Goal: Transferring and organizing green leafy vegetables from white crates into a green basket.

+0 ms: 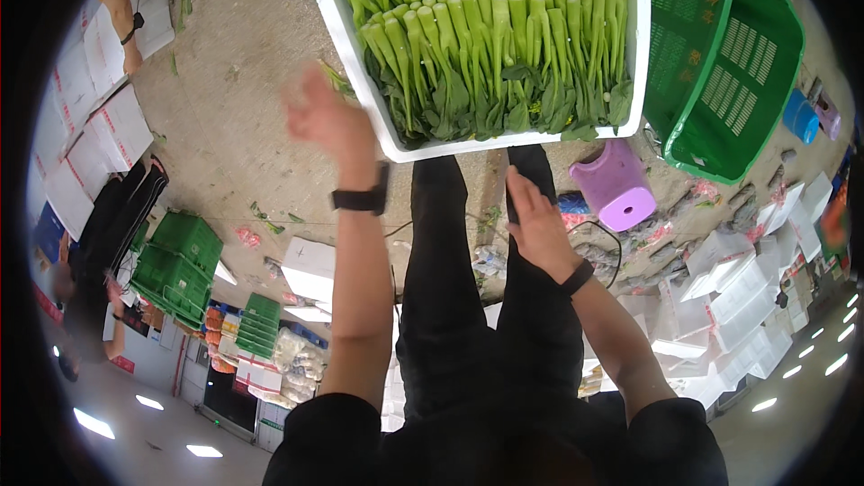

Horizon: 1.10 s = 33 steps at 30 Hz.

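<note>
A white foam box (360, 81) in front of me holds rows of green leafy vegetable stalks (504, 27), stem ends up and away from me, dark leaves toward me. My left hand (328, 117) is raised just outside the box's left wall. It is blurred, but its fingers look spread and I see nothing in them. A yellow-green bit of leaf (337, 79) shows between this hand and the box. By my right leg, below the box's near edge, my right hand (544, 232) has its fingers stretched out and holds nothing.
A purple stool (621, 189) stands right of my legs, with a large green crate (720, 81) beyond it. Stacked green crates (180, 261) stand left. White boxes (720, 315) pile up at right. Leaf scraps lie on the floor (243, 81). Other people (99, 225) are at the left.
</note>
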Tool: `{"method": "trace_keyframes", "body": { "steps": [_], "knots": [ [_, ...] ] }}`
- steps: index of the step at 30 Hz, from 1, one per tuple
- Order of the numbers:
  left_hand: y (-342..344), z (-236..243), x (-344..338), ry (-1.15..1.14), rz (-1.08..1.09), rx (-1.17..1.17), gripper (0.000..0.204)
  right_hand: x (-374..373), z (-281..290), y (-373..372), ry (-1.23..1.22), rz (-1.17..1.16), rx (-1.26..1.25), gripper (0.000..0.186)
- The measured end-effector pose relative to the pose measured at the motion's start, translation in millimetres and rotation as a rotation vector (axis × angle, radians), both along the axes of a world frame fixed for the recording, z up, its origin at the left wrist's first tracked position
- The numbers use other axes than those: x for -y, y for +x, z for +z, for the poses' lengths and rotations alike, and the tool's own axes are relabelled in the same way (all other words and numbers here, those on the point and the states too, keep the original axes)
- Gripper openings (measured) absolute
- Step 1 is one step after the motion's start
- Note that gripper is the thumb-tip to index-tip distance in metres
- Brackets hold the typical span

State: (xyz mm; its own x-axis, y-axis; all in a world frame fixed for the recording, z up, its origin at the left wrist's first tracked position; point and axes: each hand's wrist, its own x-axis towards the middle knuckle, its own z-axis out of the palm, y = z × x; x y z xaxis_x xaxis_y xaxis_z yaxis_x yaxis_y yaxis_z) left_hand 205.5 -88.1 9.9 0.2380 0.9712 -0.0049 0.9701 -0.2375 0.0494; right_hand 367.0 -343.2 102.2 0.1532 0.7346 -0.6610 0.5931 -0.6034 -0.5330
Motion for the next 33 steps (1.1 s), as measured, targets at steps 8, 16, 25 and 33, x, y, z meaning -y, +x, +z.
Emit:
{"method": "trace_keyframes", "body": {
  "steps": [8,16,25,33],
  "knots": [
    [14.8,15.8,26.2,-0.086,-0.164,0.383,0.015,-123.2,-42.3,9.9,0.356,-0.477,-0.042,0.026],
    [51.1,-8.9,29.0,-0.094,-0.325,0.327,0.018,-173.2,-66.5,28.6,0.486,-0.5,-0.01,0.023],
    [50.3,-23.4,21.3,-0.044,-0.369,0.332,0.023,-171.7,-74.9,20.4,0.425,-0.503,-0.013,0.021],
    [-126.5,-13.6,-29.3,-0.037,0.452,-0.156,0.071,-203.9,-82.3,19.1,0.526,-0.468,0.083,0.022]
  ]
}}
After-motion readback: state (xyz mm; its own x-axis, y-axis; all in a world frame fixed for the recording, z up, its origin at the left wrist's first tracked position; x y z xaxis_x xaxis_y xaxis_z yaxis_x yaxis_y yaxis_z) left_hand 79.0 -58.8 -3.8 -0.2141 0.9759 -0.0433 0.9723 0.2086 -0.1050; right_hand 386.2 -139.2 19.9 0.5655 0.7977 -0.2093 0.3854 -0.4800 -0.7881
